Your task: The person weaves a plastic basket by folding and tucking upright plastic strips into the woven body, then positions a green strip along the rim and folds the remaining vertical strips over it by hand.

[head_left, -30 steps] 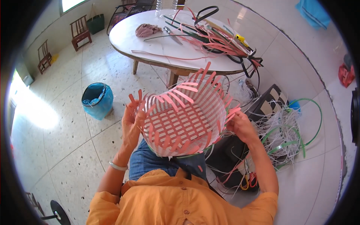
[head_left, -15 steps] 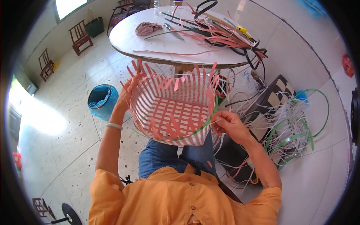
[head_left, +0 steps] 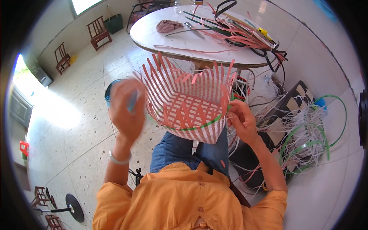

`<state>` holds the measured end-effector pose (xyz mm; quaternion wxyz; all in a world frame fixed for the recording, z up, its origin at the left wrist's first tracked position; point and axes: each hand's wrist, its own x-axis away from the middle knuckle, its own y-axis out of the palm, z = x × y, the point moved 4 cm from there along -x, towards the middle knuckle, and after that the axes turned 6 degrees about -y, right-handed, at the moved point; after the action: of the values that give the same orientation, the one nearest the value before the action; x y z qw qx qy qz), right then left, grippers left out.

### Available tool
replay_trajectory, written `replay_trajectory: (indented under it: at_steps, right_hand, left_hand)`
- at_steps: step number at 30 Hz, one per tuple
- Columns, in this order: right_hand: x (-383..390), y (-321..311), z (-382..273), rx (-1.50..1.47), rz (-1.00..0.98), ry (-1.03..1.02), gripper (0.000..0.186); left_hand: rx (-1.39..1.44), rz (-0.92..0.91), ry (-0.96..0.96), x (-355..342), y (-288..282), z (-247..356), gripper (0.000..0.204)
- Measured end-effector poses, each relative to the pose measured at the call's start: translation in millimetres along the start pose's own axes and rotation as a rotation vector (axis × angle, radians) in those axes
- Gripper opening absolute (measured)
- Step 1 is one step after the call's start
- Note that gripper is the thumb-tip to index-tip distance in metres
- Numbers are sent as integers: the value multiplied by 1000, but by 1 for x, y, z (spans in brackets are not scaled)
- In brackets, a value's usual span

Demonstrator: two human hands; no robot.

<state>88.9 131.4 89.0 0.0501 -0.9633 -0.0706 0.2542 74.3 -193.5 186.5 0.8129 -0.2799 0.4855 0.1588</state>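
A half-woven basket (head_left: 191,115) of pink and white flat strips rests tilted above my lap, its open mouth toward me. Loose pink strip ends stick up around its rim, and a green strip (head_left: 207,124) runs along the near edge. At the right side of the rim, my right hand (head_left: 243,120) pinches the basket edge by the end of the green strip; its fingertips are partly hidden. My left hand (head_left: 128,109) is raised off the basket's left side, blurred by motion, so its fingers are unclear.
Ahead stands a white table (head_left: 153,32) with a bundle of strips (head_left: 237,36), a cloth (head_left: 168,26) and scissors (head_left: 193,30). A blue-lined bin (head_left: 111,92) is behind my left hand. Tangled white and green strips (head_left: 306,138) lie at the right by a dark checkered object (head_left: 285,101).
My left hand has let go of the basket's left rim and moved toward me. My right hand stays at the right rim. The whole view has shifted a little.
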Motion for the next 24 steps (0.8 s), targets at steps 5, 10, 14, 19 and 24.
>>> replay_trajectory:
  at_steps: [5, 10, 14, 19, 24]
  right_hand:
    - [-2, 1, 1, -66, -11, -20, 32]
    - [0, -5, 8, 0, 24, -10, 24]
    - [2, -5, 13, 6, -7, -7, 23]
    - [2, 2, 4, 43, -20, 13, 29]
    - [-1, 6, -2, 34, -42, 18, 35]
  left_hand:
    - [6, -334, 380, 56, 38, 74, 27]
    - [-81, -355, 355, 84, 59, 63, 32]
    - [-79, -358, 296, 91, 62, 55, 33]
    - [-7, -343, 243, 86, 61, 51, 29]
    - [-2, -372, 221, 76, 55, 43, 26]
